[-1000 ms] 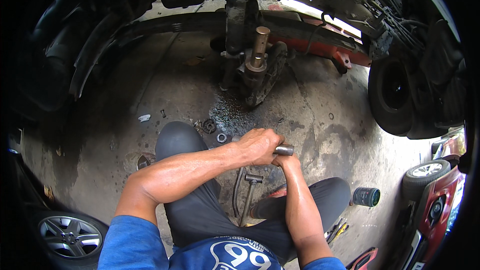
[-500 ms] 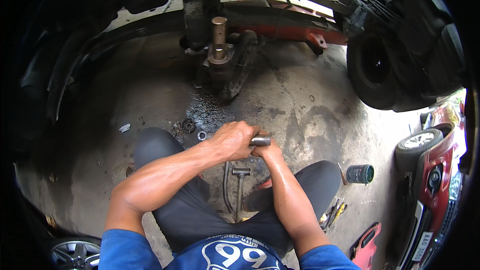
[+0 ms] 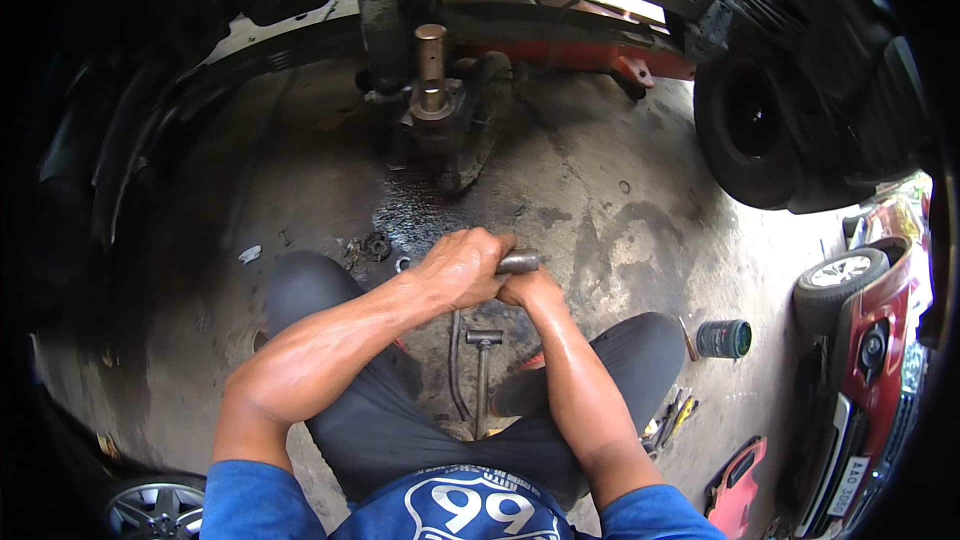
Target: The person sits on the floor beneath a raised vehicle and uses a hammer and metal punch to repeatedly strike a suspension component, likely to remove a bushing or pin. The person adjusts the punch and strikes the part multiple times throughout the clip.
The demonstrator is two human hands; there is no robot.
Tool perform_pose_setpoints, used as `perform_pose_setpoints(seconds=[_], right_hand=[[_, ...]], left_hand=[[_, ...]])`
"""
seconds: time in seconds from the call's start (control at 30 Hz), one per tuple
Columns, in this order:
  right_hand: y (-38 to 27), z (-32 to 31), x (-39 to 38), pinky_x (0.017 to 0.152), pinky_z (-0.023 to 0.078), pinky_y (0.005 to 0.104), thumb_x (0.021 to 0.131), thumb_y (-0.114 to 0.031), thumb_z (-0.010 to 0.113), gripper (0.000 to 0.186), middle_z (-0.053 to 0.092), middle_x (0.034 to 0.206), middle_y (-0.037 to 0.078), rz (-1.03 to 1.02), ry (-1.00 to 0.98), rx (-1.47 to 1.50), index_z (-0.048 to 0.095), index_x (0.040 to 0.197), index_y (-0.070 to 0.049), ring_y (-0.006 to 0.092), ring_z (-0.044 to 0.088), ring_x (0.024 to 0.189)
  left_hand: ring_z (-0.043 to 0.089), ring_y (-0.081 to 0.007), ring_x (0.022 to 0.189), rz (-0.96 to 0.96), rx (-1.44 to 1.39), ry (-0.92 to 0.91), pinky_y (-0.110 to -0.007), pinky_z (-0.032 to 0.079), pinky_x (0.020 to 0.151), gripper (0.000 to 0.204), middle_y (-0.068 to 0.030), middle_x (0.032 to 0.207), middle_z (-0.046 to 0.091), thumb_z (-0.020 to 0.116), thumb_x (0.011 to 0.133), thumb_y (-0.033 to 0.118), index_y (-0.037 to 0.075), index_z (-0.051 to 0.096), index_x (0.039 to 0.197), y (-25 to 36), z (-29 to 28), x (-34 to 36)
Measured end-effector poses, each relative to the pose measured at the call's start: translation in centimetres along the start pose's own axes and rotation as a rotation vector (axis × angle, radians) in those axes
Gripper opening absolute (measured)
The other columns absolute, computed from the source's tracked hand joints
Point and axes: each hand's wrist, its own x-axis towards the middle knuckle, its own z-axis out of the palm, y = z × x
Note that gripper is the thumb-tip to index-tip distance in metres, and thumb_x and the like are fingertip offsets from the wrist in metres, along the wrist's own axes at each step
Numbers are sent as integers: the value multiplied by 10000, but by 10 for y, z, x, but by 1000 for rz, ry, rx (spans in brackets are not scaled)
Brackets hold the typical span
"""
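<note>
My left hand (image 3: 462, 268) is wrapped round a short, thick metal bar (image 3: 519, 261), whose blunt grey end sticks out on the right. Against that end, my right hand (image 3: 532, 287) is closed too, its fingers mostly hidden under the bar and the left hand. A small metal ring-shaped end (image 3: 403, 265) peeks out just left of my left wrist; whether it is part of the bar I cannot tell. Below my hands, between my legs, stands a T-shaped metal tool (image 3: 484, 338), with a dark curved rod (image 3: 455, 370) alongside.
Ahead, a coppery cylindrical shaft (image 3: 431, 65) stands upright in a vehicle part above wet concrete (image 3: 410, 215). A bearing-like ring (image 3: 376, 246) lies near my left knee. On the right are a dark can (image 3: 724, 339), pliers (image 3: 682, 414), a hanging tyre (image 3: 745, 120) and a red car (image 3: 868, 350).
Both hands have risen slightly with the bar, and its right end has tilted a little upward. The ring-shaped end on the left is more covered by my left arm.
</note>
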Motion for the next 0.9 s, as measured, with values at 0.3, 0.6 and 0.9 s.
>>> perform_pose_setpoints(seconds=[0.3, 0.6, 0.9], right_hand=[[-24, -22, -11, 938, 517, 444, 825, -268, 676, 407, 671, 1179, 237, 34, -64, -8, 679, 1141, -11, 377, 634, 1128], [-21, -13, -2, 921, 531, 440, 786, -165, 645, 365, 678, 1149, 245, 10, -65, -109, 707, 1112, -13, 374, 649, 1105], [-23, -15, -4, 958, 514, 456, 808, -255, 695, 423, 670, 1156, 264, 47, -48, -121, 694, 1139, 8, 401, 637, 1120]], left_hand=[[686, -413, 804, -131, -70, 101, -450, 532, 725, 277, -246, 822, 690, 739, 795, 154, 4, 671, 1018, -7, -5, 6], [666, -242, 676, -363, -630, 61, -361, 537, 621, 439, -131, 747, 656, 754, 857, 250, -37, 598, 1150, -19, 0, 16], [611, -189, 681, -883, -1562, 314, -351, 597, 624, 332, -87, 858, 535, 523, 1028, 254, 22, 431, 1247, -46, 7, 38]])
